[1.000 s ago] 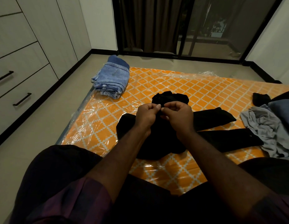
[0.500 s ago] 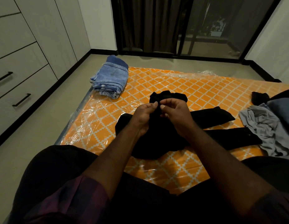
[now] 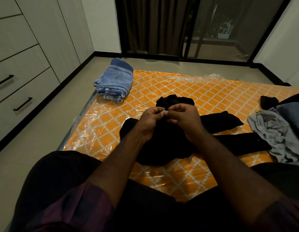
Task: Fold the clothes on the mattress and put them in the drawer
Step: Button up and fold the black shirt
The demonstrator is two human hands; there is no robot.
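My left hand (image 3: 149, 122) and right hand (image 3: 184, 118) pinch the black garment (image 3: 162, 153). Fingertip grip may slip, and the trailing ends would skew the fold.

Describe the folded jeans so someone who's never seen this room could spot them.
Start at the orange mattress on the floor. At its far left corner, nearest the drawers, lie the jeans. They are the only neatly folded stack; the black clothes and grey cloth lie loose.

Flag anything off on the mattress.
Nothing damaged or spilled. The mattress is in clear plastic wrap, wrinkled at the left edge. A grey garment lies crumpled at the right edge. The black garment sprawls mid-mattress, pinched by left hand and right hand. Folded jeans sit at the far-left corner.
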